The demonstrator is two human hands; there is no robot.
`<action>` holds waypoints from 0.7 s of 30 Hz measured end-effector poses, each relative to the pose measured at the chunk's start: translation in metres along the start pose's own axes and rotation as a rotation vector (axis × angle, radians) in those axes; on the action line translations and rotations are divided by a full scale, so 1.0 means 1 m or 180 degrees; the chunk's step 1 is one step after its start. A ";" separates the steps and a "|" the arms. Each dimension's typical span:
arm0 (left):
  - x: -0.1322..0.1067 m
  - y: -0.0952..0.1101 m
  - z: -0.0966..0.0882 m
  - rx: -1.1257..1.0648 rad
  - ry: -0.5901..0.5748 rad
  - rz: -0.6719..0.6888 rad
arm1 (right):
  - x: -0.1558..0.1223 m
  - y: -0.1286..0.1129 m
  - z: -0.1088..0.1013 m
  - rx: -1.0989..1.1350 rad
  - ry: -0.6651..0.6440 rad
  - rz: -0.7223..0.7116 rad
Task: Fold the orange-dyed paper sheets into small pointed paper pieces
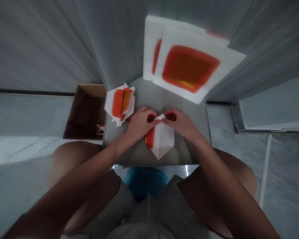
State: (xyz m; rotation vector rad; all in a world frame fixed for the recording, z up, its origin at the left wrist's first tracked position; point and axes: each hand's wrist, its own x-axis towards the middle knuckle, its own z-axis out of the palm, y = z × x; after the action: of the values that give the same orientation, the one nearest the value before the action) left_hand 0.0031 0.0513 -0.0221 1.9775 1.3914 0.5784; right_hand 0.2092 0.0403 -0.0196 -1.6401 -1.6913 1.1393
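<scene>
Grey marbled panels [37, 46] fill the edges of the frame, though the warped view makes wall and floor hard to tell apart. Between the person's bare knees [74, 159] stands a narrow grey desk [149, 96], with a blue object [146, 182] showing below its near edge. Towards the upper middle of the frame, a stack of white sheets [186, 63], each marked with a large orange-red square, leans at the desk's far end, apparently kept there to leave the near part free for handwork. An open cardboard box [86, 111] stands just beside the desk's left edge, holding a small red-and-white scrap [100, 129]. A loose pile of folded paper [120, 105] lies on the left of the desk, close to the left hand [141, 124]. That hand and the right hand [179, 124] are both closed in a pinch, meeting at the top point of a folded white sheet [160, 139] with an orange-red edge. The sheet lies flat on the desk at lower centre, seemingly pinched there to hold its fold in place.
</scene>
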 end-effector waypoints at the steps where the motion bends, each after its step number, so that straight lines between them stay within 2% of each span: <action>1: 0.000 0.000 -0.001 -0.0162 0.0041 0.0022 | -0.001 0.000 -0.001 0.0227 0.0011 0.0010; 5: 0.001 -0.001 -0.004 -0.0873 -0.0011 -0.0089 | -0.003 0.001 -0.001 0.0964 0.0029 0.0102; 11: 0.000 0.003 -0.009 -0.1865 -0.0699 -0.0577 | 0.000 0.001 0.004 0.1429 0.0082 0.0140; 14: -0.002 0.006 -0.010 -0.1982 -0.0998 -0.0605 | -0.003 -0.003 0.000 0.1408 0.0075 0.0284; 21: -0.005 0.006 -0.007 -0.2023 -0.1102 -0.0617 | -0.008 -0.014 -0.006 0.1284 -0.0072 0.0583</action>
State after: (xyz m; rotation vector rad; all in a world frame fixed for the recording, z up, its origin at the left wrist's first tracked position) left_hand 0.0004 0.0471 -0.0132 1.3393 1.0057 0.4819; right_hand 0.2082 0.0349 -0.0035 -1.5454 -1.2372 1.4793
